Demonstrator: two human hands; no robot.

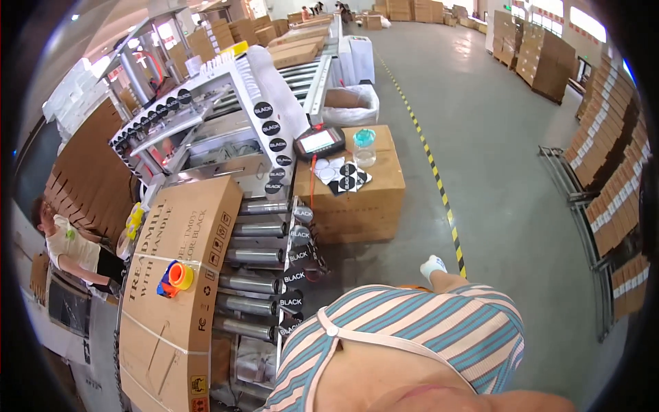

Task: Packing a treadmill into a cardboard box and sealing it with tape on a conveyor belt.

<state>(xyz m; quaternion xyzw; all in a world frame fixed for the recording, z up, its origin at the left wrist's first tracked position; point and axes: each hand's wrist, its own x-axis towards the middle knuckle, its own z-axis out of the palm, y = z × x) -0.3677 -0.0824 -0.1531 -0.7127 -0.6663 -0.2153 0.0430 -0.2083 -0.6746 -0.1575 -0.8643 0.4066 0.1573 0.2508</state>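
My left hand is out of view. What looks like my right hand, in a white glove, shows small past my striped sleeve, above the floor; its fingers are too small to make out. A thin orange edge shows beside it, partly hidden by my shirt. To my left, a long brown carton with white straps lies on the roller conveyor. On its top rests an orange and blue tape dispenser, with neither of my hands near it.
Across the conveyor stands a co-worker in dark gloves, near a yellow tape dispenser. Ahead, another carton bears a tablet-like device, a plastic cup and round stickers. A strapping machine spans the line. Stacked cartons stand right.
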